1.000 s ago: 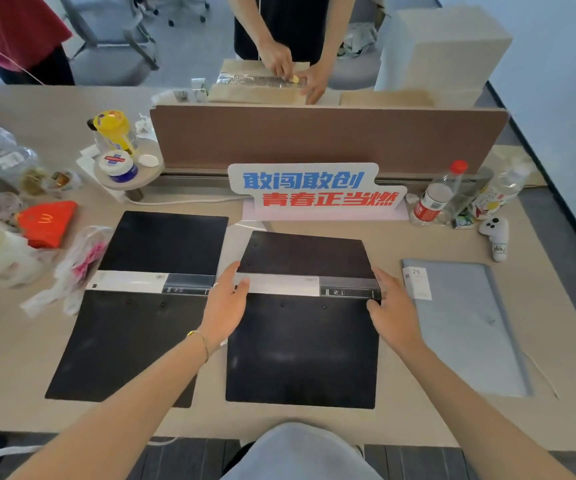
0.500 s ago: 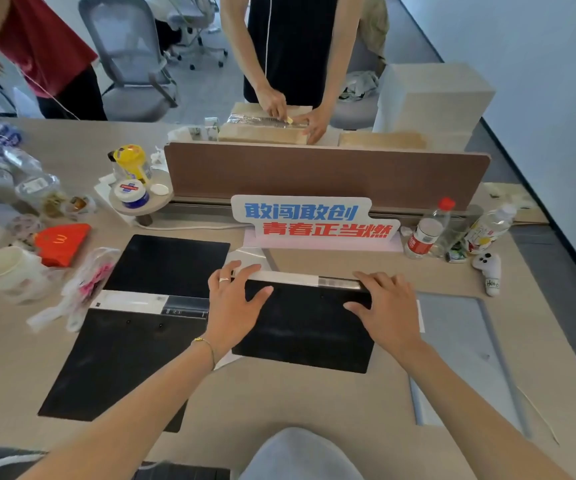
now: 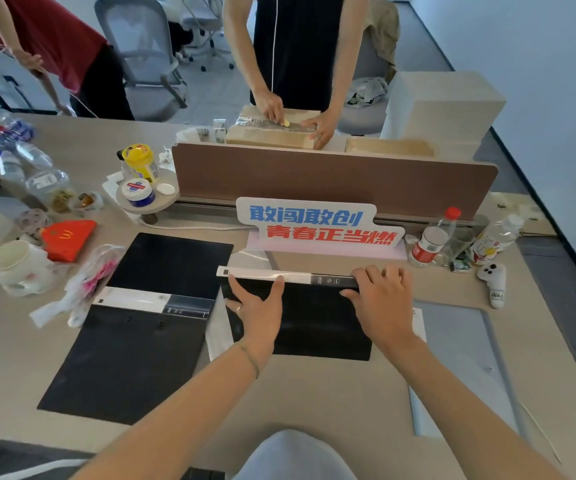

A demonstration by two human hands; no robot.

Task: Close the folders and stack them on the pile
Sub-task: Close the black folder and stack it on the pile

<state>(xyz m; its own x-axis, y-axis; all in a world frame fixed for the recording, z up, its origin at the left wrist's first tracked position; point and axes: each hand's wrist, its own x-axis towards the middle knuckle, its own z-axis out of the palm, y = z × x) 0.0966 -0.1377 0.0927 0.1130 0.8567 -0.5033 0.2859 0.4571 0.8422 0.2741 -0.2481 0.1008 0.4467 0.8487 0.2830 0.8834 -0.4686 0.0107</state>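
A black folder [image 3: 314,327] lies closed in the middle of the desk, its white and grey spine along the far edge. My left hand [image 3: 257,311] presses flat on its left part, fingers spread. My right hand [image 3: 381,303] rests flat on its right part, fingertips at the spine. A second black folder [image 3: 141,323] lies open and flat to the left. A grey closed folder [image 3: 463,362] lies to the right, partly under my right forearm; its height as a pile I cannot tell.
A brown divider [image 3: 331,178] and a printed sign [image 3: 317,226] stand behind the folders. Bottles [image 3: 431,240] sit at the back right, a small white figure [image 3: 494,282] near them. Cups, a red box [image 3: 68,237] and a plastic bag [image 3: 82,282] crowd the left. Two people stand beyond the desk.
The middle folder, open and flat a second ago, has been folded shut with its near cover turned over. Both my hands moved from its spine edges onto the closed cover.
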